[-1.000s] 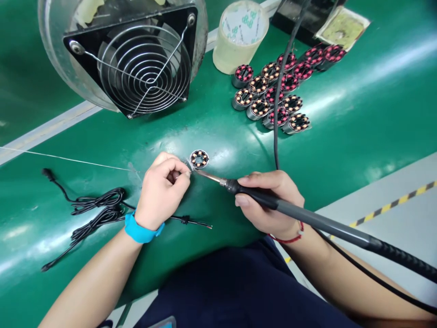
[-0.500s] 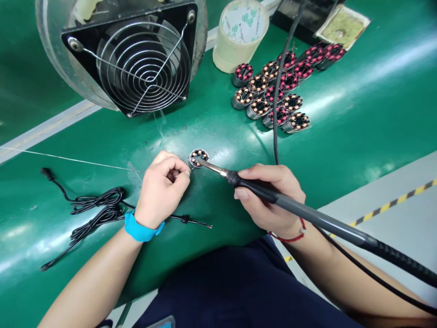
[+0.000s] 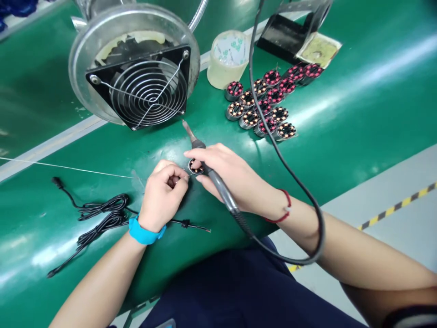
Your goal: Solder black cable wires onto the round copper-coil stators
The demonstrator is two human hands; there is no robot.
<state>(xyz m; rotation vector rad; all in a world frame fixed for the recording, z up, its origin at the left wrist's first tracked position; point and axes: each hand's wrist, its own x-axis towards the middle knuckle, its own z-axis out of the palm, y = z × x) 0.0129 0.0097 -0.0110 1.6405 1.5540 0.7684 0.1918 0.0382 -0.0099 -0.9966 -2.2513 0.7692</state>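
Note:
My right hand is closed on a soldering iron, its metal tip pointing up and left towards the fan. Its fingertips are at a small motor stator with copper windings, partly covering it; whether they grip it I cannot tell. My left hand, wearing a blue wristband, pinches thin solder wire just left of the stator. A pale strand of solder wire runs in from the left edge towards this hand. Inside the fingers the wire is hidden.
A fan with a wire guard stands behind my hands. Several stators are grouped at right, near a tape roll and a soldering-iron stand with a sponge. Bundled black cables lie at left. The iron's cord loops over my right forearm.
My right hand has moved left to the stator, and the iron has swung so its tip left the stator and points at the fan. My left hand keeps its pinch. The camera view has shifted.

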